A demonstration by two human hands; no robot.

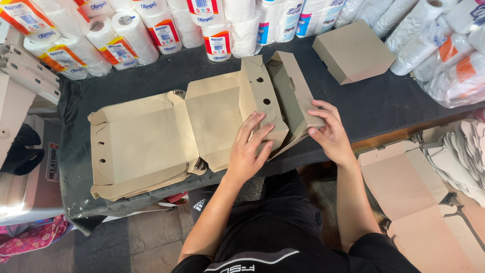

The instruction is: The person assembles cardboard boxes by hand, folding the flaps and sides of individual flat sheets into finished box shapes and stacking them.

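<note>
A brown cardboard box blank [222, 114] lies half-folded on the dark cloth of the table [384, 101]. My left hand [250, 146] presses flat on its raised side panel with round holes. My right hand [331, 129] grips the folded flap on the right end. Under and to the left sits a stack of flat box blanks [139, 146]. One finished folded box [353, 50] rests at the back right.
Wrapped paper rolls [151, 30] line the back edge, and more bagged rolls [444, 55] crowd the right. Flat cardboard blanks [419, 202] lie low on the right. A white appliance [25, 192] stands at the left.
</note>
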